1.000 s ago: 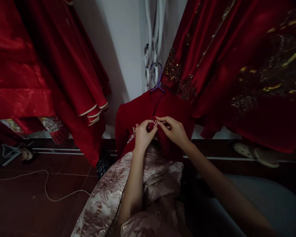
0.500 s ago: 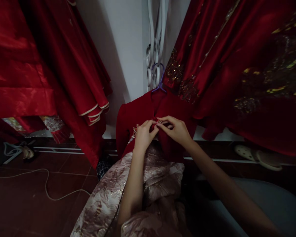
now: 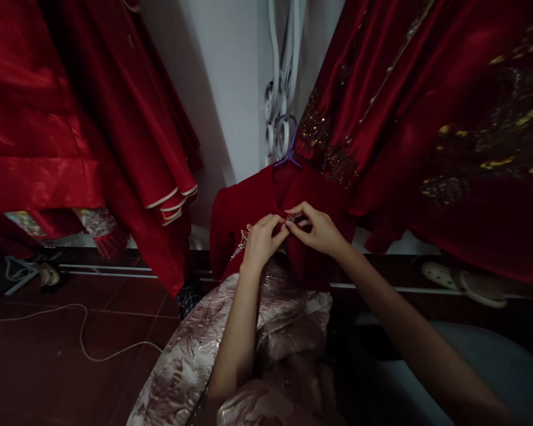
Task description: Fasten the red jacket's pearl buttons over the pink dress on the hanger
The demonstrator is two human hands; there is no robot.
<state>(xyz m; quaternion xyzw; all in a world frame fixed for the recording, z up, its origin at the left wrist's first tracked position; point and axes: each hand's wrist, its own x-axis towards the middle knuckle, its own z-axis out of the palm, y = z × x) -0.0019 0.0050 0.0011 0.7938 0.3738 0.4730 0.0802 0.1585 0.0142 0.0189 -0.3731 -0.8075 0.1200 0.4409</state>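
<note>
A red jacket [image 3: 249, 198] hangs in front of me on a purple hanger [image 3: 289, 155]. My left hand [image 3: 260, 241] pinches the jacket's front edge at chest height, thumb against fingertips. Beside it, almost touching, my right hand [image 3: 320, 232] has its thumb and index finger closed on the other front edge. Between the fingertips a small sparkling piece [image 3: 289, 218] shows, perhaps a button; the fingers partly cover it. A jewelled ornament [image 3: 242, 240] sits on the jacket just left of my left hand.
Shiny pinkish brocade cloth [image 3: 195, 349] spreads below my arms. Red garments [image 3: 151, 130] hang at left, and sequined red ones [image 3: 382, 130] at right. White scrolled metalwork [image 3: 273, 100] stands behind the hanger. A cable [image 3: 85, 331] crosses the tiled floor; a pale clog [image 3: 439, 273] lies right.
Both hands stay pinched at the jacket's front. The right fingertips have shifted slightly, and the collar opening looks a little wider. The view has moved only slightly.
</note>
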